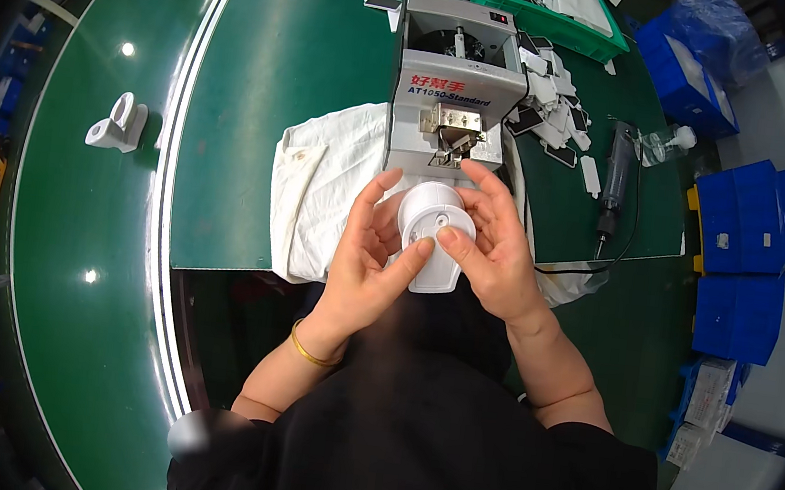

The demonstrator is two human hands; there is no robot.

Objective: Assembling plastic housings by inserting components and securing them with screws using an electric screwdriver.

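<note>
Between my two hands is a white plastic part [438, 271] with a round spool-like head and a flat tapered base. My left hand [374, 257] grips it from the left, its thumb on the flat face. From the other side my right hand [495, 251] closes on it, thumb pressed beside a small hole. The fingers behind the part are partly hidden. Just beyond my fingertips stands a grey bench machine [458, 80] with a metal mechanism [457, 132] low on its front.
White cloth [317, 189] lies under and left of the machine. To its right are loose flat white and dark pieces [555, 109], an electric screwdriver [616, 182] with a cord, and a clear bottle [666, 145]. A green crate [569, 20] sits behind. Another white part [120, 125] rests on the left surface.
</note>
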